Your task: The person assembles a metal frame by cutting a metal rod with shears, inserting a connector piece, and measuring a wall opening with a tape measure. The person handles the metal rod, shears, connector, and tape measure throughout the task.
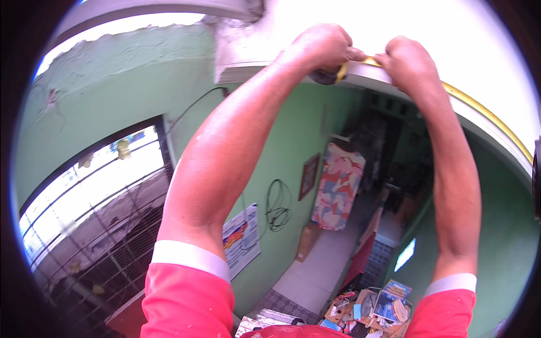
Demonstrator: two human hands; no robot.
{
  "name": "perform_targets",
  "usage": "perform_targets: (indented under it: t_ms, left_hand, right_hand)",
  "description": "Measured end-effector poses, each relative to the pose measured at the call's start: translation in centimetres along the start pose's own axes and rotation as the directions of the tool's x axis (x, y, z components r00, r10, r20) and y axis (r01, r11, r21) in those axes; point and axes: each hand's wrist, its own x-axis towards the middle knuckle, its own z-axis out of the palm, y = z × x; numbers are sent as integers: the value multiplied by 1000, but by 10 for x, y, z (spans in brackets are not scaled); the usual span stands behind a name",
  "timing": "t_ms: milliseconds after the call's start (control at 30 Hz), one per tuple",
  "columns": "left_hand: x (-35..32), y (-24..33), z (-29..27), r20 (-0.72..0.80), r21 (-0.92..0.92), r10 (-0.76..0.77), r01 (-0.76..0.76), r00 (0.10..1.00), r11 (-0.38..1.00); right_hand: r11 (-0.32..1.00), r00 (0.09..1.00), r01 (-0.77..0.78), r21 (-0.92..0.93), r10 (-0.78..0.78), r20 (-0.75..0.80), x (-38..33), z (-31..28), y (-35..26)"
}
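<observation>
- A yellow tape measure [484, 115] is stretched along the edge of a white arch [394, 76] overhead
- Its case is gripped in the left hand [324, 48]
- The tape is pinched by the right hand [408, 62], just beside the left

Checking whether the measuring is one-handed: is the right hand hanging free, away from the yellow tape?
No. The right hand is raised to the white beam edge, pinching the yellow tape beside the left hand.

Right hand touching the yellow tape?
Touching. In the head view, the right hand closes its fingers on the yellow tape along the arch edge, no gap visible.
</observation>
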Motion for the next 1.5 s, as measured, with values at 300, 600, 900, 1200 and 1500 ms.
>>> perform_targets:
  t_ms: [300,600,900,1200,1500]
  left_hand:
    - [-202,-120,-172,95,230,-190,164,977,959]
    - [-430,-107,-392,-89,220,-602,605,794,765]
    - [-294,-165,-269,-134,491,-612,589,779,642]
    - [-166,-225,-185,-172,729,-491,446,854,520]
    - [-121,-244,-133,-208,725,-672,573,711,382]
  right_hand:
    - [973,997,-11,228,29,-78,-15,6,11]
    - [929,997,-76,361,67,38,-3,30,41]
    - [974,1000,24,224,-20,-16,2,34,37]
    - [981,997,56,185,-46,-57,1,34,33]
    - [970,999,34,240,-24,-42,0,30,32]
